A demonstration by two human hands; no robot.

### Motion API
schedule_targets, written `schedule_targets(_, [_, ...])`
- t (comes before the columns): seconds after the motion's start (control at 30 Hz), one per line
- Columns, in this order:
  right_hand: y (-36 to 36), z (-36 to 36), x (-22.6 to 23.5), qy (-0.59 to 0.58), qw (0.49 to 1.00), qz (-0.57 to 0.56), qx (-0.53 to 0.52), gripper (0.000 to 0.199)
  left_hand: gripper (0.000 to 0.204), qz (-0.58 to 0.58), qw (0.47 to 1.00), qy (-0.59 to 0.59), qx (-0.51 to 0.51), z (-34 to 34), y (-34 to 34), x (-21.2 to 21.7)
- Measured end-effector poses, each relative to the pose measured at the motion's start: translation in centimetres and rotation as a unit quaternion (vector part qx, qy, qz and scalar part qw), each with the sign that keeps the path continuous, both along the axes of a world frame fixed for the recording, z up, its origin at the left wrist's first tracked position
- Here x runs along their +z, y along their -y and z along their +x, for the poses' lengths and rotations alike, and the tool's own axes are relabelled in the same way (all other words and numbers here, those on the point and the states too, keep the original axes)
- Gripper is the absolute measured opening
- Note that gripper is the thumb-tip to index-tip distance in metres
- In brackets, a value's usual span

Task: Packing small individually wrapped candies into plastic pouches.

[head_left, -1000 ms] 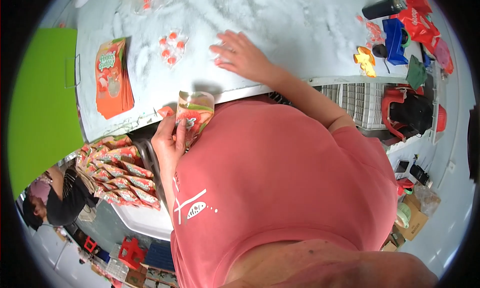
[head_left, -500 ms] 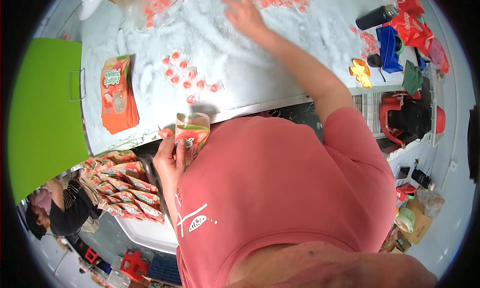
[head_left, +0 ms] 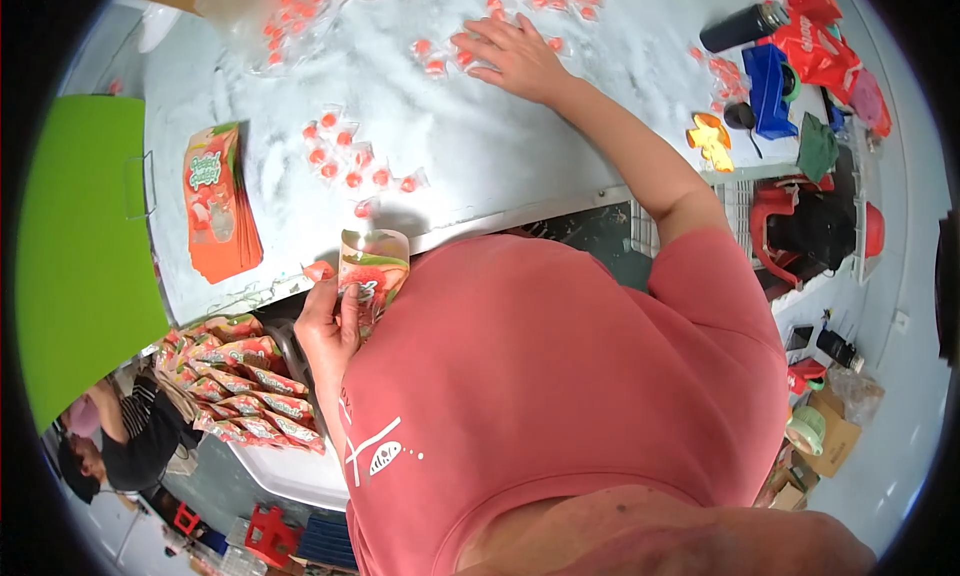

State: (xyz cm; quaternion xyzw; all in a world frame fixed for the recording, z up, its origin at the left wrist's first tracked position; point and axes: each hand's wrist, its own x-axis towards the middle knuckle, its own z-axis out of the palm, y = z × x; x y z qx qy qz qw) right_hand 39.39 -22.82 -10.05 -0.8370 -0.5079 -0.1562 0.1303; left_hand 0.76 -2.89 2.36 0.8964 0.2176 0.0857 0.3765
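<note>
My left hand is closed on a printed pouch, held upright at the table's near edge with its mouth upward. A wrapped candy also sits at the fingers of that hand. With fingers spread, my right hand lies over a few wrapped red candies on the far part of the table; whether any are under the palm is hidden. Between the hands, nearer the left one, is a small group of wrapped candies. A stack of flat pouches lies to the left.
Filled pouches stand in rows in a white tray below the table at left. A heap of candies spreads along the far side. At right are a dark bottle and a blue bin. Another person is at far left.
My right hand has drawn back from the far candy heap toward me, bringing several candies with it. My left hand keeps hold of the pouch. The whole view has shifted slightly.
</note>
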Motion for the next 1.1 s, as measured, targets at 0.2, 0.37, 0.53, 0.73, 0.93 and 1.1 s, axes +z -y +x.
schedule_targets(0.2, [6.4,-0.9,-0.1,-0.028,0.99,0.063,-0.122,0.044,0.014,0.002,0.999,-0.02,-0.043,1.7,0.3,0.3])
schedule_targets(0.37, [7.0,-2.6,0.3,-0.092,0.971,0.194,-0.106,0.028,0.015,0.005,0.998,-0.018,-0.052,1.8,0.7,0.5])
schedule_targets(0.53, [4.2,-5.6,1.3,-0.142,0.948,0.281,-0.039,0.025,0.017,0.009,0.999,-0.024,-0.038,0.9,1.2,0.7])
schedule_targets(0.73, [1.4,-7.4,0.7,-0.172,0.937,0.303,-0.006,0.025,0.017,0.005,0.999,-0.02,-0.029,0.2,1.5,1.0])
schedule_targets(0.93, [1.4,-9.9,-0.9,-0.086,0.977,0.193,0.031,0.031,0.016,0.014,0.999,-0.007,-0.035,-0.3,1.1,0.6])
schedule_targets(1.1, [-0.6,-9.3,0.1,-0.079,0.971,0.223,0.028,0.033,0.014,0.0,1.0,-0.008,-0.03,-0.5,1.0,-0.2])
